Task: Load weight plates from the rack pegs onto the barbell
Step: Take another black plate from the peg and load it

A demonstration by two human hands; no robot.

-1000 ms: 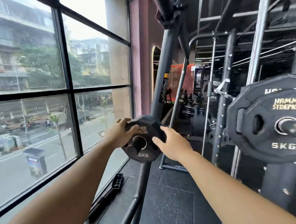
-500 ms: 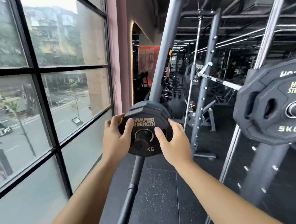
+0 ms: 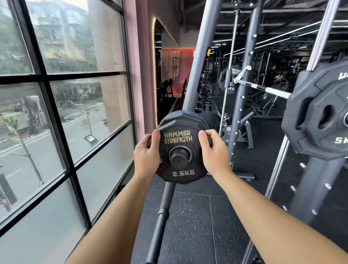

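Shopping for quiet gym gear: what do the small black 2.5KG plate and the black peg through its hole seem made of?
The small black many-sided 2.5KG plate looks rubber- or urethane-coated: matte, rounded facets, gold printed lettering; its core is hidden. The black round peg through its hole looks like coated metal, dull satin sheen, though a plastic end cap is possible.
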